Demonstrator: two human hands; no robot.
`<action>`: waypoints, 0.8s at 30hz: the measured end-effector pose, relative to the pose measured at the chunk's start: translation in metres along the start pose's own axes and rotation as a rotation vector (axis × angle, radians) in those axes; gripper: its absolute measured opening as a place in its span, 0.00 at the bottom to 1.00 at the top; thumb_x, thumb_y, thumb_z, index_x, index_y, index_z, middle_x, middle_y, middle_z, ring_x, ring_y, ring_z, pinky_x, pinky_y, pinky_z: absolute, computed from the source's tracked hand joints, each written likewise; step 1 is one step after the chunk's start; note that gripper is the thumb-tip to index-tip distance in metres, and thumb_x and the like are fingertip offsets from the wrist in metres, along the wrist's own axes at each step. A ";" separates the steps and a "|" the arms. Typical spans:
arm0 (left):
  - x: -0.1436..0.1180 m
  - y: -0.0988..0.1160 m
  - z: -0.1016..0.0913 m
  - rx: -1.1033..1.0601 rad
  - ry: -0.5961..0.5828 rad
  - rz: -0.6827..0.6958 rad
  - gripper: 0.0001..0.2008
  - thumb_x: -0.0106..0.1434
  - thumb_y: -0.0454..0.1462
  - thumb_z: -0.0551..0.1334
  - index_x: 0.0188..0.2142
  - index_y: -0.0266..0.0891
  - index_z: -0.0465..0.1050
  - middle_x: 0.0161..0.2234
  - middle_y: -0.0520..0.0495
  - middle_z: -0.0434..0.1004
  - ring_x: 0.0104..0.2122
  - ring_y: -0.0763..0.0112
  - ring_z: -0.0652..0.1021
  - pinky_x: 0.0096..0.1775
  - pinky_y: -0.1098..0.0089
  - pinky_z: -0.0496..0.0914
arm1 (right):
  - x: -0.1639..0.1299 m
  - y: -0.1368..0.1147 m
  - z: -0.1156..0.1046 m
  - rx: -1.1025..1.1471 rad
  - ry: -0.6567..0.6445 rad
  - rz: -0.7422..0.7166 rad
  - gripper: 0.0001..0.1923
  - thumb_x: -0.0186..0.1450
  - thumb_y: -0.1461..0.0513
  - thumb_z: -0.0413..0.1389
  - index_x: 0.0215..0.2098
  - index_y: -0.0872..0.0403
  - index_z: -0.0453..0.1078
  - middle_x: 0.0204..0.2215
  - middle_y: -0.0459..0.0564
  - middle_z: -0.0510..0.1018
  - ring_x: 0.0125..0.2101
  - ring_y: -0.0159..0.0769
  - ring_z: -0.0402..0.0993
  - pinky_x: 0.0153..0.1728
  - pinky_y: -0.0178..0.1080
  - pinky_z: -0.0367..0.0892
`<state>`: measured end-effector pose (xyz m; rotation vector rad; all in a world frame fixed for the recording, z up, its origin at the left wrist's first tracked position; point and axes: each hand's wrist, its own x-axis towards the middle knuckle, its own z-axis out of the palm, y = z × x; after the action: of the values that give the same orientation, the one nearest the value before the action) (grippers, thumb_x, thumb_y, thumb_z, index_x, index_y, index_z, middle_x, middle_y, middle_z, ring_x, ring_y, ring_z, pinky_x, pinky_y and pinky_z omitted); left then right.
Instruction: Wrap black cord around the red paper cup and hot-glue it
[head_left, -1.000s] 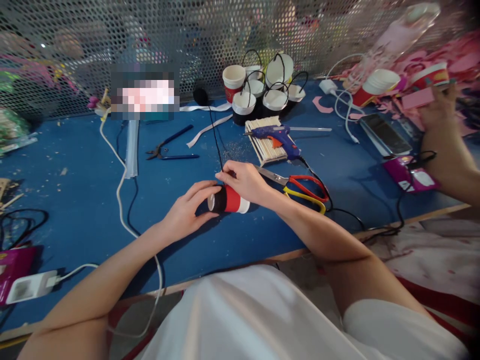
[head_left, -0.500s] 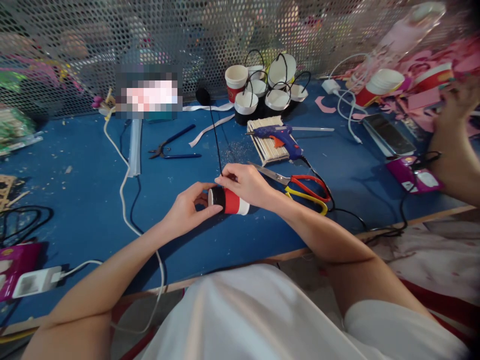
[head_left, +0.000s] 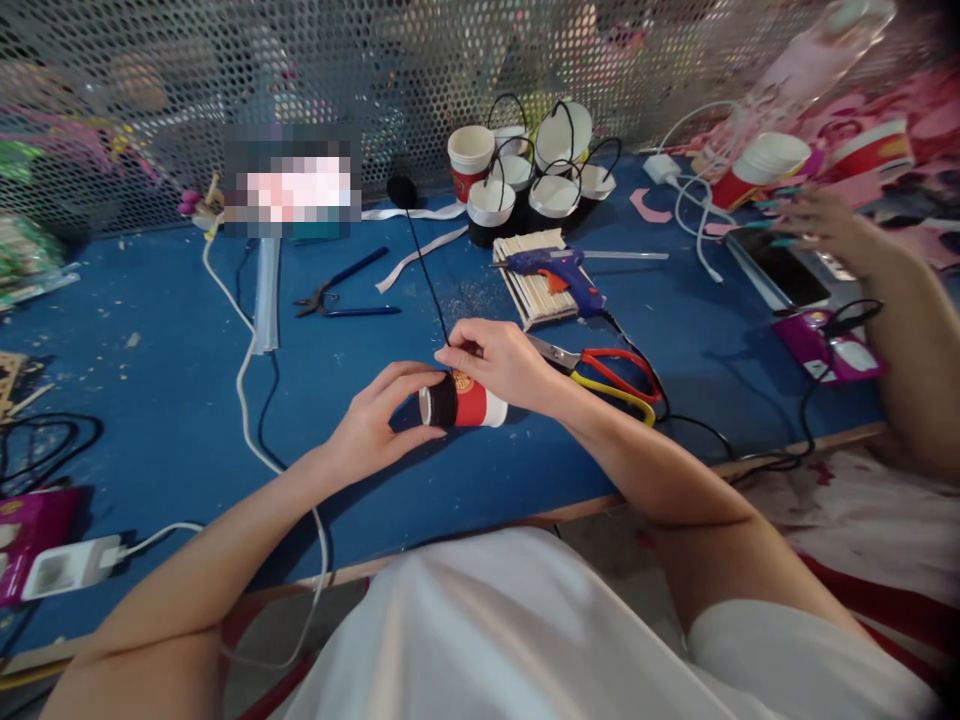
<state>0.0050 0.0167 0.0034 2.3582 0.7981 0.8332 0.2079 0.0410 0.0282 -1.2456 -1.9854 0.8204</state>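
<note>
Blue felt-covered worktable carries everything, with a blue hot-glue gun on a stack of pale wooden sticks and red-and-yellow scissors just right of the hands. At the middle lies a small red-and-white paper cup with a black band, on its side. Left hand curls around its base end, steadying it. Right hand pinches a thin black cord against the cup's upper wall; keeping that cord taut and pressed flat would likely seat it cleanly.
</note>
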 end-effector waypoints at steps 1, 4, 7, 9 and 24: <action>0.000 0.000 0.000 0.014 -0.002 0.006 0.25 0.57 0.40 0.66 0.52 0.39 0.63 0.48 0.39 0.69 0.49 0.62 0.72 0.51 0.60 0.69 | 0.000 0.000 0.000 -0.007 -0.005 0.000 0.12 0.62 0.58 0.54 0.23 0.55 0.62 0.19 0.40 0.65 0.21 0.24 0.57 0.25 0.32 0.52; 0.000 0.000 0.000 0.047 -0.006 0.019 0.24 0.57 0.40 0.65 0.52 0.38 0.63 0.49 0.39 0.69 0.50 0.62 0.72 0.51 0.60 0.69 | 0.000 0.001 0.001 -0.030 -0.017 -0.004 0.12 0.62 0.59 0.54 0.24 0.55 0.63 0.21 0.41 0.67 0.23 0.25 0.60 0.26 0.32 0.53; 0.000 -0.001 0.000 0.070 -0.007 0.020 0.23 0.58 0.41 0.64 0.52 0.39 0.63 0.49 0.39 0.69 0.50 0.61 0.72 0.51 0.59 0.69 | 0.000 0.002 0.002 -0.052 -0.016 -0.012 0.11 0.62 0.59 0.54 0.24 0.55 0.63 0.22 0.42 0.68 0.24 0.25 0.61 0.27 0.32 0.54; -0.001 -0.001 0.000 0.083 -0.011 0.014 0.23 0.58 0.41 0.64 0.52 0.39 0.63 0.50 0.39 0.69 0.50 0.61 0.72 0.51 0.59 0.69 | 0.001 0.003 0.003 -0.064 -0.023 -0.014 0.12 0.62 0.59 0.54 0.24 0.55 0.63 0.22 0.42 0.68 0.24 0.26 0.61 0.27 0.32 0.54; 0.001 0.002 0.002 0.019 -0.012 -0.090 0.23 0.57 0.43 0.64 0.50 0.38 0.64 0.45 0.40 0.70 0.44 0.63 0.74 0.44 0.62 0.73 | 0.000 0.000 0.004 -0.057 0.138 -0.118 0.13 0.64 0.58 0.52 0.24 0.54 0.58 0.23 0.43 0.65 0.26 0.27 0.61 0.29 0.32 0.56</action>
<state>0.0074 0.0154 0.0034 2.3225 0.9037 0.7771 0.2050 0.0402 0.0260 -1.1724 -1.9616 0.6083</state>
